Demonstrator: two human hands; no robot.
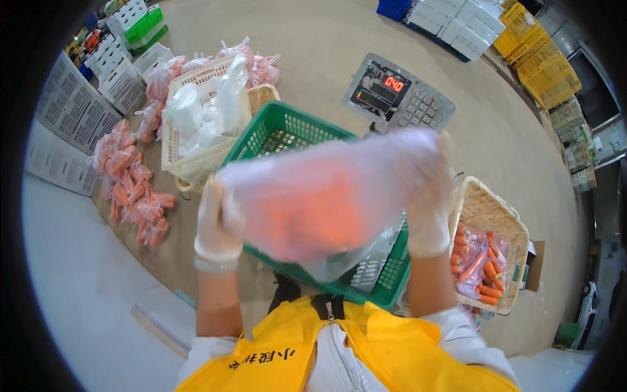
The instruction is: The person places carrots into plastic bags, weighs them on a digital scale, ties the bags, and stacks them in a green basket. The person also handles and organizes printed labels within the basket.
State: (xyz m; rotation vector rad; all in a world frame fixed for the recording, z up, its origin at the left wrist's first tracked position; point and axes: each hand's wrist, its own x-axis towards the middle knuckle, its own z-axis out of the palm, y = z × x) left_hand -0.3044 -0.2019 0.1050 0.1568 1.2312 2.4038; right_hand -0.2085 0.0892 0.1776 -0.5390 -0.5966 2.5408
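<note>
A clear plastic bag with orange carrots inside (313, 210) hangs between my hands, blurred by motion. My left hand (215, 223), in a whitish glove, grips the bag's left end. At the right end, my gloved right hand (429, 210) clasps the gathered plastic; its fingers are blurred. Beneath the bag stands a green plastic crate (289, 120), largely covered by it. Some clear plastic (338, 267) shows below the bag, over the crate. Just beyond the crate is the keypad and lit red display of a digital scale (399, 95).
A cream basket (188, 164) of plastic bags stands left of the crate. Bagged carrots (137, 191) lie on the floor farther left. At right, a worn basket (490, 210) holds carrots (477, 267). White boxes (455, 24) and yellow crates (543, 63) are stacked at the back.
</note>
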